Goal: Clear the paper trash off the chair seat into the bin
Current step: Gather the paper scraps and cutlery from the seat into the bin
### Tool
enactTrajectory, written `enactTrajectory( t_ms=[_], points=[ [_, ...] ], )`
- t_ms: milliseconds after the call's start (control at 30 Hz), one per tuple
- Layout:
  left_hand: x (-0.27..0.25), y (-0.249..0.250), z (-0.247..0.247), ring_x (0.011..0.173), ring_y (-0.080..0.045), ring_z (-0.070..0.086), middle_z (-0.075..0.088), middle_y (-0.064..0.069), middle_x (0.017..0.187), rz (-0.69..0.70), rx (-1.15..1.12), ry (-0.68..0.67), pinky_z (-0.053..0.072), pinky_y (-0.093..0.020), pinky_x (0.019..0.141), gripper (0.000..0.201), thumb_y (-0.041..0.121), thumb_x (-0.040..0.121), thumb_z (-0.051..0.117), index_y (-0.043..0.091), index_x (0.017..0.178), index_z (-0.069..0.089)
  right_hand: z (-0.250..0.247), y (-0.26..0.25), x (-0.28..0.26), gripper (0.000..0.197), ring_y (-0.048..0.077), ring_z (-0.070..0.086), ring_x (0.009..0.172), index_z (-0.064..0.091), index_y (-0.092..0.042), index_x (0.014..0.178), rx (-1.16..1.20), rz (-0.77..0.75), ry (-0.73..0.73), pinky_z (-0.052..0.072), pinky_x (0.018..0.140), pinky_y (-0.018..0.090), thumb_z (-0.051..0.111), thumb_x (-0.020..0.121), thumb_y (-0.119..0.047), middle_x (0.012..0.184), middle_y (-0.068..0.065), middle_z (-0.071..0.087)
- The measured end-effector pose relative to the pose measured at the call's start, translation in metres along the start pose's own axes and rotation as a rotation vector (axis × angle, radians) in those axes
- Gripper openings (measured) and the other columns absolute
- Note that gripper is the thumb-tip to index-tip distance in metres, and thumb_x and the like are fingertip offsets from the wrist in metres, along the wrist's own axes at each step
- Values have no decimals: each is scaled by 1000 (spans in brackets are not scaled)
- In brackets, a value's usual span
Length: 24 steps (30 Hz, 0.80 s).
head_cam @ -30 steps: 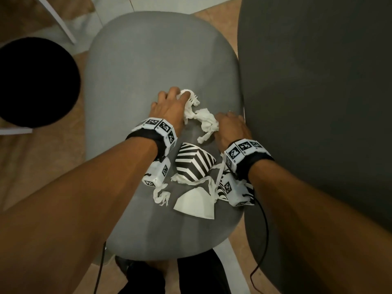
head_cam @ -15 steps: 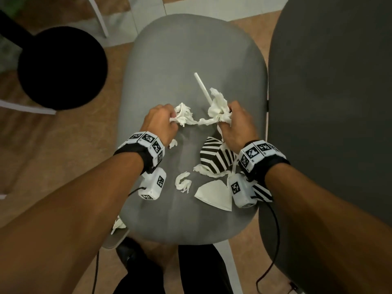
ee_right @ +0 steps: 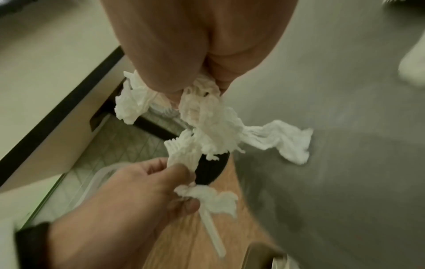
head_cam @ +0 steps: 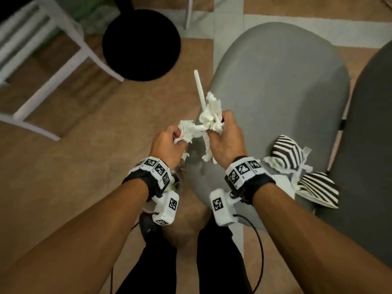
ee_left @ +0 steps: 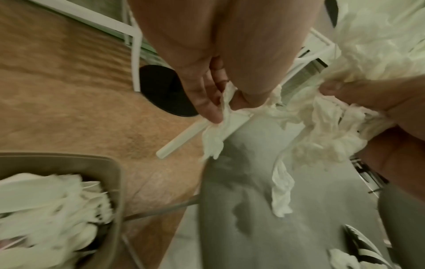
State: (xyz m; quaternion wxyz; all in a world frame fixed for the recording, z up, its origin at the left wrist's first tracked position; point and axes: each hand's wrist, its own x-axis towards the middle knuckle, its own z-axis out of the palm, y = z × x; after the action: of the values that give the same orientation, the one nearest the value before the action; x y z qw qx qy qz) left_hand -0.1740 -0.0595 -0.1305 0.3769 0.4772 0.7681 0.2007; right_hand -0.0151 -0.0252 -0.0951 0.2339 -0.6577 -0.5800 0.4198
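Just changed: the crumpled tissue (head_cam: 209,118) and the white straw (head_cam: 199,88) are up off the grey chair seat (head_cam: 282,85), which a second ago they lay on
Left hand: my left hand (head_cam: 168,145) pinches one end of the tissue strand
Right hand: my right hand (head_cam: 226,140) is clenched round the main wad, with the straw sticking up out of it
Meaning: first load is gathered; I judge the carry to the bin comes next
Bin: the beige bin (ee_left: 115,182) sits on the floor beside the seat to my left, already holding white paper
Against earlier frame: my view has swung left, and both fists now hang over the seat's left edge
Left to clear: striped paper pieces (head_cam: 286,153) and scraps lie on the seat
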Motion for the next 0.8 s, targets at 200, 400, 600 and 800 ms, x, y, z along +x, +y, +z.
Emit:
enactTrajectory(
  t_ms=[200,400,600,800],
  points=[
    [-37,-108,-36,78,-18,59,66,2,88,-195,-44,51,42,-24,69,18,11,85,63,15,102,64,130,-12,-58,26,15,62,84,51,-19,112,24,49,-230,50,71,27,66,91,-19,97,-6,64],
    [-51,-208,-26,75,-23,61,66,-9,90,-346,-62,46,41,-21,61,8,7,84,59,11,92,58,216,38,-71,38,15,64,96,49,-23,126,-74,130,-338,46,77,24,62,92,-12,106,-8,64],
    [-43,-262,-3,83,-21,58,67,-8,97,-376,-24,-10,39,-25,69,14,9,83,62,11,97,62,265,107,-68,77,23,53,126,37,-20,146,-362,310,-597,43,101,31,78,81,-31,144,3,50],
    [-35,-269,7,109,-23,63,65,-6,119,-431,-43,-196,51,-31,91,37,15,84,65,16,121,61,257,112,-72,59,29,50,132,39,-17,148,-496,306,-623,42,108,34,62,94,-28,145,9,52]
  ],
)
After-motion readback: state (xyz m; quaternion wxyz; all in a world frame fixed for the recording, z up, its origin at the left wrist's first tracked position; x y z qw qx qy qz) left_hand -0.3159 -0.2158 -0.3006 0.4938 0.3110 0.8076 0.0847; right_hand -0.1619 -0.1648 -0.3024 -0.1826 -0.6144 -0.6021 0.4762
